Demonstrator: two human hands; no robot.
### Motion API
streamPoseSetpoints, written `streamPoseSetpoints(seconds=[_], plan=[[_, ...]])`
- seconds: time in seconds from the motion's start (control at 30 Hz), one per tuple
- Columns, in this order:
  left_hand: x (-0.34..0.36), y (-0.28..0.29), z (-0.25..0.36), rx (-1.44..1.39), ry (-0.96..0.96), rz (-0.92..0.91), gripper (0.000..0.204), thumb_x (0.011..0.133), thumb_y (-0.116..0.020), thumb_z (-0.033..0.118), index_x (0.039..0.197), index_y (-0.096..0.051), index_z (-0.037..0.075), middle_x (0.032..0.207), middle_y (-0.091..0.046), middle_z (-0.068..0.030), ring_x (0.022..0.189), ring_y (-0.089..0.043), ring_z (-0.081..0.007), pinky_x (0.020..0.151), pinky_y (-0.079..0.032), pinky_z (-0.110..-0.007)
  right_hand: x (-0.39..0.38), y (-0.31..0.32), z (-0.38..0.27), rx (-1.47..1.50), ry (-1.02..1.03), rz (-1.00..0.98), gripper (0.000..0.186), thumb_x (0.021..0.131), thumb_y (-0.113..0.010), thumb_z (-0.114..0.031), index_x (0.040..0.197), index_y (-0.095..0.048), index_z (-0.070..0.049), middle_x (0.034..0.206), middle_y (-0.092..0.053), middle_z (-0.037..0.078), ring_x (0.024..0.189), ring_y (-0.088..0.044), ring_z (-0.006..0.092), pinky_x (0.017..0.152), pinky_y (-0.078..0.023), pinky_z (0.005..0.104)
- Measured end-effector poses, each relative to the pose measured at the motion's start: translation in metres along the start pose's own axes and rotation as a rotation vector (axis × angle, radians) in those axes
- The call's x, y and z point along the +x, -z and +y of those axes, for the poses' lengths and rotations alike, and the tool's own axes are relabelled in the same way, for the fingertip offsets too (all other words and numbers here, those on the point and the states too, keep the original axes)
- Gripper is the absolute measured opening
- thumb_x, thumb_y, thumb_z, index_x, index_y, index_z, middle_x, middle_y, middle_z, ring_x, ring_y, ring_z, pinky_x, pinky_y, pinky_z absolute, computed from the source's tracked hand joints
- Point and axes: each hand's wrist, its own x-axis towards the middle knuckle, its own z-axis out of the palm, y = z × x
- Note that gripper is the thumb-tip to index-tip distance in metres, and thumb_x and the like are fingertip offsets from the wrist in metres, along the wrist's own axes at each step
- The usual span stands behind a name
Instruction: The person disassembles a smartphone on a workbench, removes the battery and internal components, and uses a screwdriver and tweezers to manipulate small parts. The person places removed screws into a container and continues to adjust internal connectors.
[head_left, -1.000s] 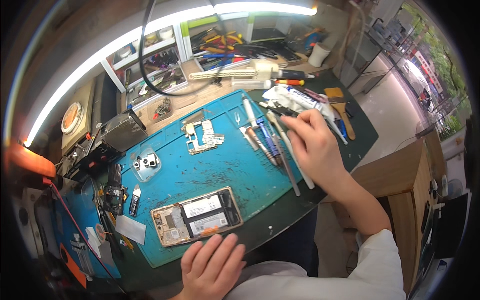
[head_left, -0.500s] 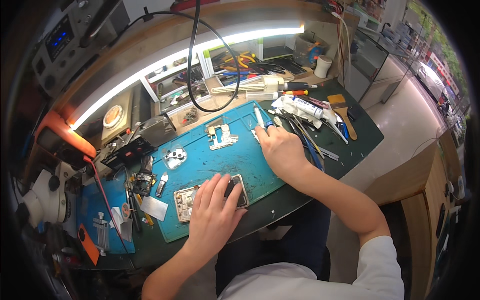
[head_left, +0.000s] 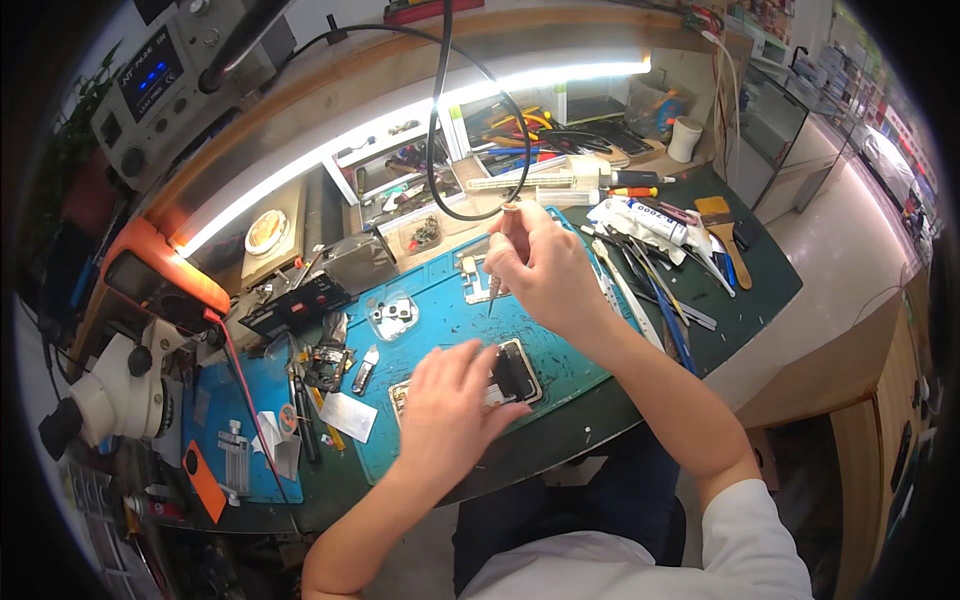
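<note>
An opened smartphone point(head_left: 516, 374) lies on the blue work mat point(head_left: 440, 335), its insides facing up. Over its left part rests my left hand point(head_left: 448, 405), fingers stretched out and thumb apart, hiding much of the phone. My right hand point(head_left: 545, 270) is closed round a slim precision screwdriver point(head_left: 493, 296), held upright with its thin tip pointing down above the mat, just beyond the phone. The copper-coloured top of the screwdriver shows over my fingers. Behind this hand sits a pale metal phone frame part point(head_left: 472, 284), partly hidden.
A clear dish of small parts point(head_left: 392, 315) sits left of centre. Tweezers and other hand tools point(head_left: 655, 290) crowd the right side, near a wooden-handled brush point(head_left: 722, 235). An orange multimeter point(head_left: 165, 275) and a microscope point(head_left: 125, 390) stand left. A black cable point(head_left: 433, 130) hangs overhead.
My right hand has lifted from the tools at the mat's right edge and moved left with the screwdriver, toward the phone. My left hand stays over the phone. The whole view has shifted slightly.
</note>
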Motion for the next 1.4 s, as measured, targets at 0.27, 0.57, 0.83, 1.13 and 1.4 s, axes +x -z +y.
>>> streamPoseSetpoints(seconds=[0.27, 0.57, 0.83, 1.13, 1.4], plan=[[0.016, 0.021, -0.016, -0.191, 0.012, -0.016, 0.015, 0.083, -0.086, 0.011, 0.094, -0.077, 0.006, 0.094, -0.07, -0.0082, 0.086, -0.064, -0.029, 0.08, -0.051, -0.041, 0.003, 0.01, 0.014, 0.002, 0.107, 0.172, 0.05, 0.095, -0.068, -0.009, 0.142, -0.053, -0.001, 0.08, -0.073, 0.013, 0.072, -0.076, 0.0265, 0.068, -0.059, 0.0386], [0.05, -0.01, 0.017, -0.123, -0.01, -0.245, 0.013, 0.085, -0.085, 0.015, 0.091, -0.078, 0.006, 0.088, -0.066, -0.0106, 0.091, -0.064, -0.0331, 0.082, -0.052, -0.045, 0.005, 0.016, 0.029, -0.151, 0.19, 0.241, 0.05, 0.093, -0.068, -0.011, 0.141, -0.055, -0.002, 0.086, -0.075, 0.013, 0.075, -0.077, 0.032, 0.068, -0.06, 0.0433], [0.057, -0.019, 0.024, 0.136, -0.032, -0.389, 0.017, 0.092, -0.079, 0.02, 0.085, -0.076, 0.005, 0.086, -0.067, -0.013, 0.09, -0.065, -0.035, 0.082, -0.051, -0.047, 0.008, 0.017, 0.038, -0.137, 0.188, 0.286, 0.046, 0.095, -0.066, -0.009, 0.14, -0.059, -0.004, 0.075, -0.07, 0.009, 0.068, -0.072, 0.0193, 0.067, -0.057, 0.0343], [0.061, -0.007, 0.002, -0.278, 0.042, -0.194, 0.013, 0.1, -0.071, 0.012, 0.102, -0.064, 0.001, 0.088, -0.065, -0.0152, 0.089, -0.065, -0.0295, 0.081, -0.053, -0.043, 0.01, 0.021, 0.036, -0.12, 0.189, 0.276, 0.045, 0.095, -0.067, -0.012, 0.138, -0.058, -0.002, 0.083, -0.074, 0.012, 0.073, -0.076, 0.0272, 0.068, -0.059, 0.0397], [0.048, 0.009, -0.039, -0.958, 0.537, -0.054, 0.023, 0.102, -0.07, 0.0, 0.124, -0.066, 0.0, 0.105, -0.072, -0.0047, 0.095, -0.072, -0.0112, 0.081, -0.061, -0.027, -0.006, 0.009, 0.019, 0.104, 0.19, 0.06, 0.048, 0.099, -0.069, -0.013, 0.144, -0.055, -0.005, 0.086, -0.077, 0.011, 0.073, -0.077, 0.0251, 0.066, -0.058, 0.0367]])
